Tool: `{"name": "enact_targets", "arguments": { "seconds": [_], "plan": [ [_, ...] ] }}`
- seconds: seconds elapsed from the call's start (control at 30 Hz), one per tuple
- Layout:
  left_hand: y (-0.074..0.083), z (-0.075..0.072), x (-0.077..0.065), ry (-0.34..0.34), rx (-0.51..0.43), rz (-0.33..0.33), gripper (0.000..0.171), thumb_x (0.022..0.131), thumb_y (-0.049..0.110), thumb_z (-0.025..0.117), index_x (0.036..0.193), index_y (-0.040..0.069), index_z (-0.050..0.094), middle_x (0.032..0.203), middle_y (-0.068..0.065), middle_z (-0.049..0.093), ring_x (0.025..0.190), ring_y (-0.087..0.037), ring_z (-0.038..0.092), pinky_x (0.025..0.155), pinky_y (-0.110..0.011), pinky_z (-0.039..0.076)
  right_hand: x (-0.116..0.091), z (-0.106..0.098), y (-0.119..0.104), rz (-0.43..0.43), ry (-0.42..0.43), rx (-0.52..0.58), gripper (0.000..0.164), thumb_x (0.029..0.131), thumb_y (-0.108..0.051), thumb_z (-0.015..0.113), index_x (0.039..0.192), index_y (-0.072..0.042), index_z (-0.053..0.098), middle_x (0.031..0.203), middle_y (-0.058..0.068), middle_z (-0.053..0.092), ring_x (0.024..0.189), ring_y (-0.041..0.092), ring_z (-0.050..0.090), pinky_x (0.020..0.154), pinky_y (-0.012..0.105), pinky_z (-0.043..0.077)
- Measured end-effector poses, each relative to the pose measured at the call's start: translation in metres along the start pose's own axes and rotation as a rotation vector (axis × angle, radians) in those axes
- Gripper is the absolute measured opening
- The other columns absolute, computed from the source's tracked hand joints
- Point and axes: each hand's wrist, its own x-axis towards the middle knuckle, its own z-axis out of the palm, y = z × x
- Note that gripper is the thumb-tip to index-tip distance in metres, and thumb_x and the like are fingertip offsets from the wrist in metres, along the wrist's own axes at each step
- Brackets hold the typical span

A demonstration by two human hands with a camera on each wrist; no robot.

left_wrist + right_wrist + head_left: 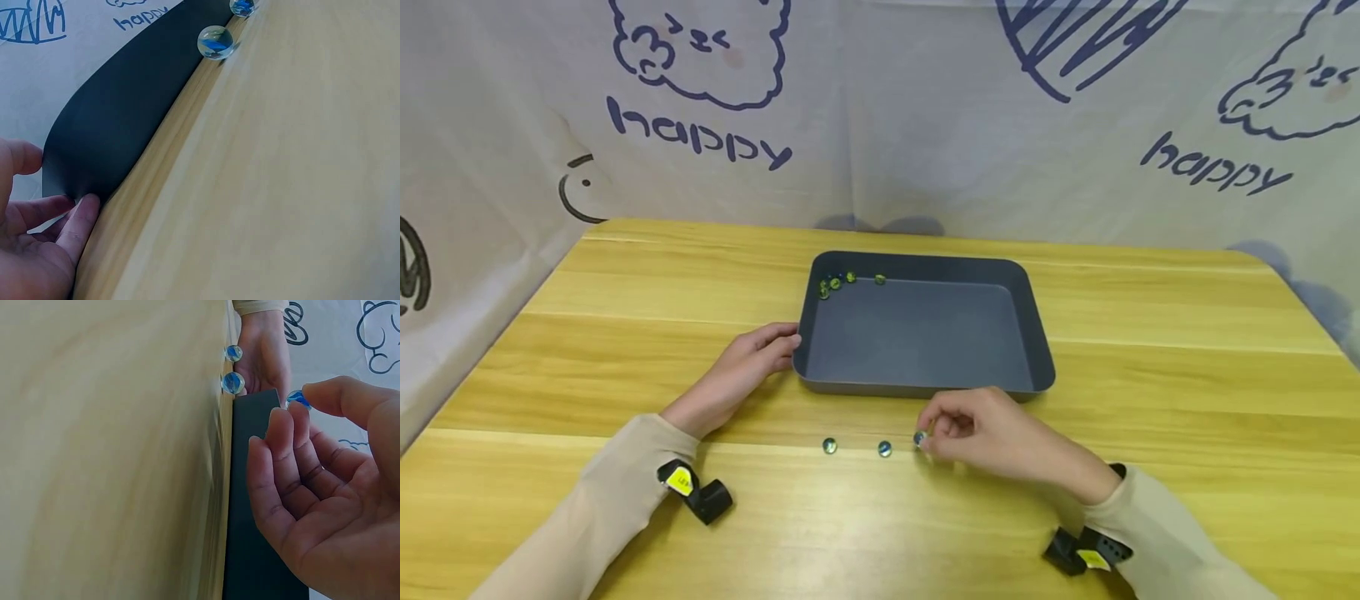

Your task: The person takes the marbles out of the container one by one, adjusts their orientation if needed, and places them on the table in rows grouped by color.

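Note:
A glass marble (298,398) with blue inside is pinched between the thumb and fingertips of my right hand (992,433), just in front of the dark grey tray (917,389). My left hand (748,358) touches the outside of the tray's left wall, its fingertips resting against it near the corner, as the left wrist view shows. Two loose marbles sit on the table in front of the tray: a left one (829,446) and a middle one (884,449). Inside the tray, several yellow-green and dark marbles (835,284) gather in the far left corner.
The wooden table (625,308) ends at the back against a white cloth (910,125) with dark drawings and lettering. Black camera mounts are strapped to both wrists, one on the left sleeve (703,498) and one on the right sleeve (1078,552).

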Motion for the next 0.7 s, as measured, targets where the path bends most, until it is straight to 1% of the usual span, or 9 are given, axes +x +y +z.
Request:
{"name": "enact_targets", "arguments": {
  "seconds": [0.2,0.33,0.47,0.7],
  "plan": [
    [-0.0029,-0.0016,0.0026,-0.007,-0.016,-0.009,0.055,0.103,0.029,0.045,0.146,-0.003,0.036,0.144,-0.019,0.042,0.125,-0.032,0.048,0.108,-0.042,0.036,-0.0003,-0.0021,0.0014,0.004,-0.022,0.013,0.009,0.09,-0.011,0.065,0.097,-0.012,0.069,0.075,-0.006,0.062,0.06,0.008,0.051,0.055,0.023,0.047],
    [-0.0025,-0.0012,0.0028,-0.005,-0.021,-0.006,0.054,0.103,0.03,0.045,0.146,-0.002,0.036,0.145,-0.018,0.042,0.125,-0.031,0.048,0.107,-0.041,0.037,0.0,-0.002,0.0034,-0.002,-0.028,0.018,0.007,0.09,-0.013,0.066,0.097,-0.011,0.069,0.072,-0.006,0.059,0.059,0.007,0.049,0.057,0.023,0.046],
    [-0.0018,-0.0001,0.0027,-0.006,-0.026,0.004,0.054,0.103,0.029,0.045,0.146,-0.002,0.037,0.144,-0.018,0.042,0.125,-0.03,0.049,0.106,-0.041,0.039,-0.0002,-0.0021,0.0062,-0.015,-0.036,0.011,0.009,0.09,-0.015,0.068,0.096,-0.009,0.069,0.07,-0.007,0.055,0.059,0.007,0.046,0.058,0.022,0.044],
    [-0.0027,-0.0008,0.0024,-0.007,-0.023,0.003,0.053,0.103,0.028,0.045,0.146,-0.003,0.036,0.144,-0.018,0.042,0.125,-0.031,0.048,0.106,-0.041,0.038,-0.0003,-0.0022,0.0081,-0.04,-0.085,-0.031,0.008,0.089,-0.012,0.068,0.097,-0.01,0.069,0.065,-0.01,0.049,0.058,0.004,0.043,0.058,0.021,0.042]
  ]
}}
